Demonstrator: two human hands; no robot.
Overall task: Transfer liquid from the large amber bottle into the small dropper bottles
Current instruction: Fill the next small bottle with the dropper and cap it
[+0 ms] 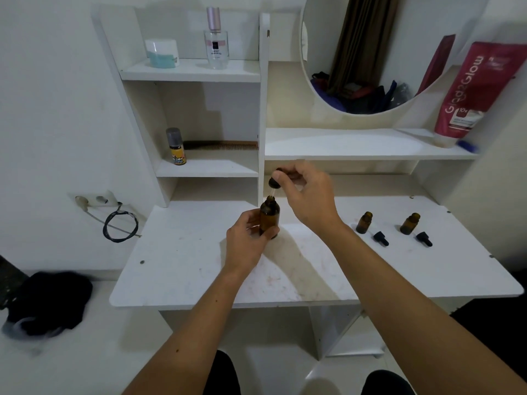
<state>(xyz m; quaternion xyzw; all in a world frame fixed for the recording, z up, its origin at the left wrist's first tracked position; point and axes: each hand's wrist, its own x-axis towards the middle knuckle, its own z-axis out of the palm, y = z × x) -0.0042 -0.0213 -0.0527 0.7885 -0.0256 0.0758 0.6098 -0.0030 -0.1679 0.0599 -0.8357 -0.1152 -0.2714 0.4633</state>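
Observation:
The large amber bottle (269, 216) stands upright on the white table (185, 266), and my left hand (248, 240) grips its body. My right hand (308, 192) holds its black dropper cap (274, 181) just above the open neck, with the glass pipette tip reaching down into the mouth. To the right stand two small amber dropper bottles, one (364, 222) nearer the middle and one (409, 223) further right, both open. A small black dropper cap lies in front of each: one (381, 238) and another (424, 239).
Shelves at the back hold a perfume bottle (216, 41), a white jar (162, 52), a small spray can (176, 146) and a comb (225, 145). A round mirror (370, 52) and a red tube (473, 92) are at the right. A wall socket with cable (119, 223) is at the left.

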